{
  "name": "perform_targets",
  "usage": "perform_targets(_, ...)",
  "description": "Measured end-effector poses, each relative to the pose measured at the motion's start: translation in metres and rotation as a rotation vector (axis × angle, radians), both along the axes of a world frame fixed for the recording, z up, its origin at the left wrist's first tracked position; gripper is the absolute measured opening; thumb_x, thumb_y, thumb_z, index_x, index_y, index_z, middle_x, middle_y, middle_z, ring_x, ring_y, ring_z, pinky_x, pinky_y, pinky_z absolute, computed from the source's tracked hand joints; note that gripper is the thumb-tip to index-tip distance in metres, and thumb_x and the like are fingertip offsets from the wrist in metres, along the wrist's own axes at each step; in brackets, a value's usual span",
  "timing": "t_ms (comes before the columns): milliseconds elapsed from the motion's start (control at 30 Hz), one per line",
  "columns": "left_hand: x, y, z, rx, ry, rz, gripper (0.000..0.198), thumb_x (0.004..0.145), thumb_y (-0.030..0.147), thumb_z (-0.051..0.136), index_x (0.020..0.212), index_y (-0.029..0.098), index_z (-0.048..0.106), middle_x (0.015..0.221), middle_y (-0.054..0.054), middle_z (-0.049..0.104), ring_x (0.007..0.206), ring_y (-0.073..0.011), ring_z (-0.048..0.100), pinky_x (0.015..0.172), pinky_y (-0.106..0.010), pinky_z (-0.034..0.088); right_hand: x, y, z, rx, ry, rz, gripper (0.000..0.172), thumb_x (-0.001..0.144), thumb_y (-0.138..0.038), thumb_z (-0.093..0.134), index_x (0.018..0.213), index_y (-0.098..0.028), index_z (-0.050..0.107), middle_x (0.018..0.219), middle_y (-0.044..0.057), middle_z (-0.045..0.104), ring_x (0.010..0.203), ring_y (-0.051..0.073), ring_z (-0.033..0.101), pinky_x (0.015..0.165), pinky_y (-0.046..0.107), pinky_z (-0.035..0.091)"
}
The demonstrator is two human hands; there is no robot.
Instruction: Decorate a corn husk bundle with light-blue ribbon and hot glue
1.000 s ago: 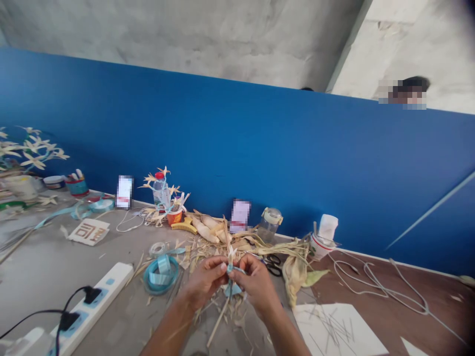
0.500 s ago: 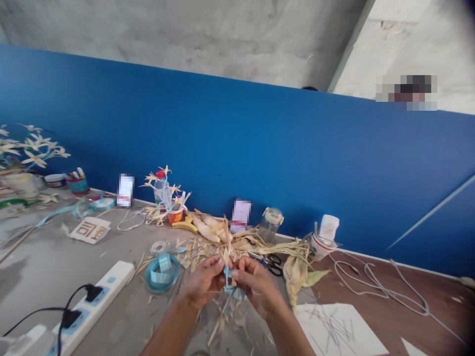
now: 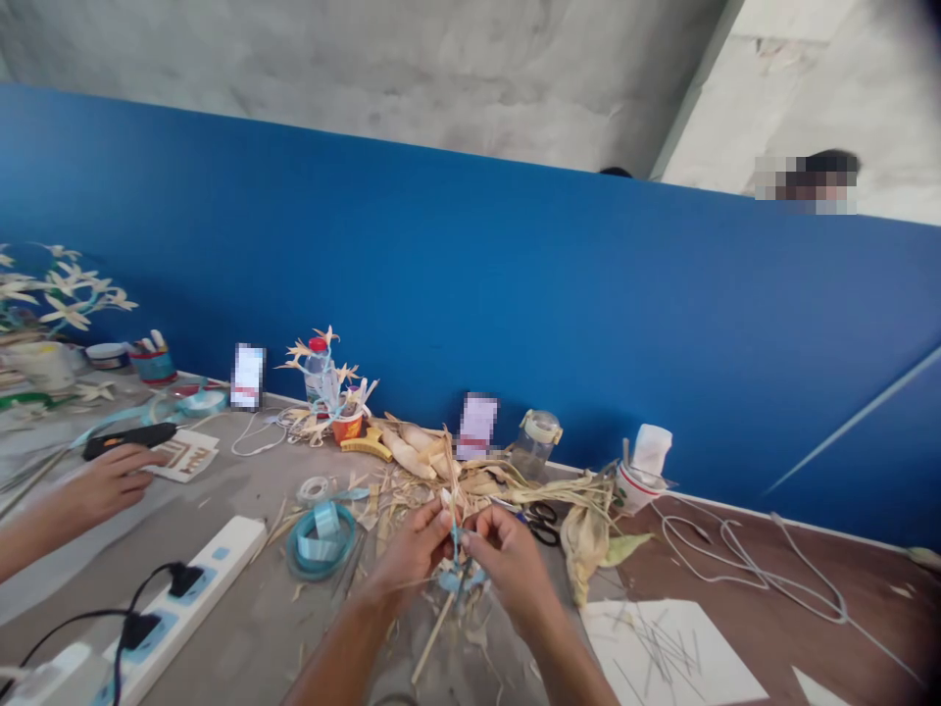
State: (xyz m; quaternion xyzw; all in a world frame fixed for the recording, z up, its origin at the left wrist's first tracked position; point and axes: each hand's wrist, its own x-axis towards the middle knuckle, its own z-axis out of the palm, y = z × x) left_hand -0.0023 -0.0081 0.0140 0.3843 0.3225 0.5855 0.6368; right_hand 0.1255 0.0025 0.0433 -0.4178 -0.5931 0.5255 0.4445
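Both my hands work close together over the middle of the table. My left hand point(image 3: 412, 549) is closed, pinching a corn husk flower point(image 3: 447, 502) by its stem, which is wrapped in light blue ribbon. From the right, my right hand point(image 3: 507, 554) pinches the blue ribbon point(image 3: 455, 539) beside that stem. Its fingertips partly hide the ribbon. More light blue ribbon point(image 3: 450, 579) shows below my fingers, among husk scraps and a thin straw-coloured stick point(image 3: 432, 642). Dried corn husks point(image 3: 412, 453) lie just beyond my hands.
A co-worker's hand point(image 3: 110, 480) is by a black glue gun point(image 3: 128, 440) at the left. A power strip point(image 3: 195, 588), a blue ribbon roll point(image 3: 321, 541), scissors point(image 3: 544, 523), a lidded jar point(image 3: 536, 446), a potted husk-flower branch point(image 3: 349, 424) and paper with thin wires point(image 3: 668, 647) surround my hands.
A co-worker's hand and the black glue gun have come into view at the left. The ribbon between my hands now looks narrower and lies closer to the stem. My hands have barely shifted.
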Motion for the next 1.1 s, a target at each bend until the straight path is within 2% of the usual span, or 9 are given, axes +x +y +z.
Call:
perform_targets(167, -0.005, -0.001, 0.003, 0.201, 0.367, 0.023, 0.026, 0.081, 0.042, 0.048, 0.076, 0.017, 0.056, 0.063, 0.002, 0.045, 0.056, -0.0109, 0.039, 0.052, -0.022, 0.032, 0.003, -0.005, 0.001, 0.127, -0.209, -0.007, 0.019, 0.067, -0.022, 0.052, 0.057, -0.02, 0.037, 0.055, -0.005, 0.042, 0.053, 0.011, 0.039, 0.051, 0.022, 0.032)
perform_targets(267, -0.008, -0.001, 0.007, 0.294, 0.53, 0.054, 0.026, 0.082, 0.041, 0.045, 0.08, 0.018, 0.057, 0.068, 0.001, 0.05, 0.061, -0.0132, 0.043, 0.058, -0.024, 0.036, 0.003, -0.01, 0.003, 0.211, -0.328, -0.029, 0.018, 0.071, -0.022, 0.05, 0.058, -0.02, 0.037, 0.055, -0.004, 0.043, 0.055, 0.011, 0.041, 0.052, 0.022, 0.032)
perform_targets(367, -0.009, -0.001, 0.01, 0.325, 0.551, 0.048, 0.024, 0.083, 0.038, 0.044, 0.088, 0.018, 0.056, 0.077, -0.001, 0.055, 0.073, -0.016, 0.048, 0.069, -0.026, 0.039, 0.002, -0.016, 0.004, 0.313, -0.426, -0.061, 0.018, 0.072, -0.02, 0.049, 0.059, -0.02, 0.038, 0.055, -0.004, 0.043, 0.054, 0.011, 0.042, 0.052, 0.021, 0.031)
perform_targets(433, -0.007, -0.001, 0.009, 0.307, 0.535, 0.045, 0.023, 0.082, 0.038, 0.045, 0.089, 0.018, 0.054, 0.079, -0.002, 0.055, 0.076, -0.0166, 0.049, 0.071, -0.027, 0.04, 0.001, -0.019, 0.004, 0.382, -0.486, -0.084, 0.018, 0.073, -0.018, 0.049, 0.059, -0.019, 0.038, 0.054, -0.005, 0.043, 0.052, 0.01, 0.042, 0.051, 0.02, 0.03)
perform_targets(633, -0.001, 0.0, 0.003, 0.145, 0.553, 0.105, 0.02, 0.079, 0.037, 0.05, 0.07, 0.018, 0.048, 0.059, 0.005, 0.045, 0.053, -0.0109, 0.041, 0.05, -0.022, 0.033, 0.0, -0.022, 0.001, 0.546, -0.662, -0.137, 0.014, 0.076, -0.016, 0.045, 0.063, -0.019, 0.04, 0.056, -0.003, 0.048, 0.051, 0.011, 0.045, 0.051, 0.021, 0.03)
perform_targets(733, 0.0, 0.002, 0.003, 0.105, 0.474, 0.125, 0.026, 0.073, 0.04, 0.057, 0.065, 0.018, 0.046, 0.053, 0.007, 0.041, 0.048, -0.009, 0.036, 0.047, -0.021, 0.028, -0.002, -0.022, -0.002, 0.604, -0.729, -0.167, 0.013, 0.075, -0.014, 0.044, 0.063, -0.02, 0.041, 0.058, -0.002, 0.049, 0.052, 0.012, 0.048, 0.05, 0.021, 0.03)
perform_targets(900, 0.0, 0.004, 0.003, 0.044, 0.16, 0.036, 0.034, 0.064, 0.045, 0.066, 0.063, 0.017, 0.046, 0.051, 0.008, 0.04, 0.045, -0.0062, 0.029, 0.045, -0.02, 0.021, -0.002, -0.02, -0.004, 0.607, -0.732, -0.217, 0.014, 0.071, -0.013, 0.044, 0.06, -0.02, 0.04, 0.053, -0.004, 0.045, 0.048, 0.011, 0.044, 0.048, 0.021, 0.029)
perform_targets(1000, -0.002, 0.001, 0.004, 0.041, 0.017, -0.055, 0.031, 0.063, 0.041, 0.07, 0.075, 0.016, 0.056, 0.061, 0.003, 0.049, 0.051, -0.0069, 0.037, 0.05, -0.02, 0.027, 0.003, -0.017, -0.001, 0.554, -0.661, -0.219, 0.014, 0.069, -0.013, 0.046, 0.059, -0.02, 0.039, 0.052, -0.005, 0.044, 0.047, 0.01, 0.043, 0.047, 0.019, 0.03)
perform_targets(1100, -0.004, -0.003, 0.006, 0.053, -0.041, -0.13, 0.03, 0.062, 0.034, 0.073, 0.083, 0.016, 0.061, 0.071, -0.001, 0.055, 0.062, -0.0101, 0.046, 0.059, -0.022, 0.033, 0.007, -0.015, 0.003, 0.5, -0.608, -0.207, 0.016, 0.069, -0.014, 0.048, 0.057, -0.02, 0.038, 0.051, -0.006, 0.042, 0.048, 0.009, 0.041, 0.046, 0.018, 0.03)
